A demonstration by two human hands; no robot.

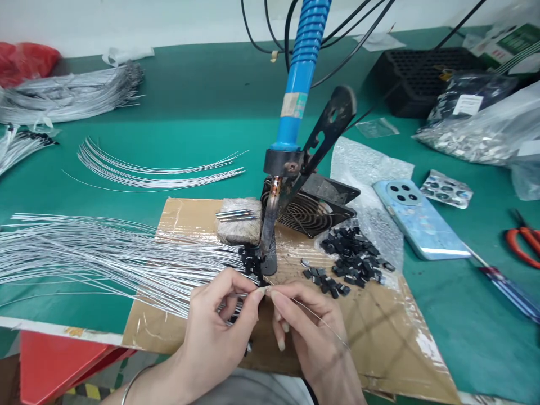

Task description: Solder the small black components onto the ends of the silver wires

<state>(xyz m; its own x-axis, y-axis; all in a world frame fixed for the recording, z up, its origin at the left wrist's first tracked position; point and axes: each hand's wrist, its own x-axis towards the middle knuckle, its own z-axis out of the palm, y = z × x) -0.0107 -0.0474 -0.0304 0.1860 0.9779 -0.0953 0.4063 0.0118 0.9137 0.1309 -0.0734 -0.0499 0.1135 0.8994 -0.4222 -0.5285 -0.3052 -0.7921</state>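
Observation:
My left hand (223,320) is closed in a pinch on a thin wire, its end hidden at the fingertips. My right hand (310,326) pinches right beside it, the two sets of fingertips almost touching. Across the right fingers and down towards the wrist runs a thin silvery strand (327,325) that looks like solder wire. Just above the hands, a blue-handled soldering iron (291,107) points down in its black stand. Many white wires (169,264) with black connectors (252,264) at their ends lie to the left, partly under my left hand.
Loose black connectors (352,253) lie on the cardboard (371,320) at right. Behind the iron sit a small fan (307,214) and a wrapped block (239,229). A blue phone (422,216), a screwdriver (512,289) and red-handled pliers (523,244) are further right. More wires (139,174) lie behind.

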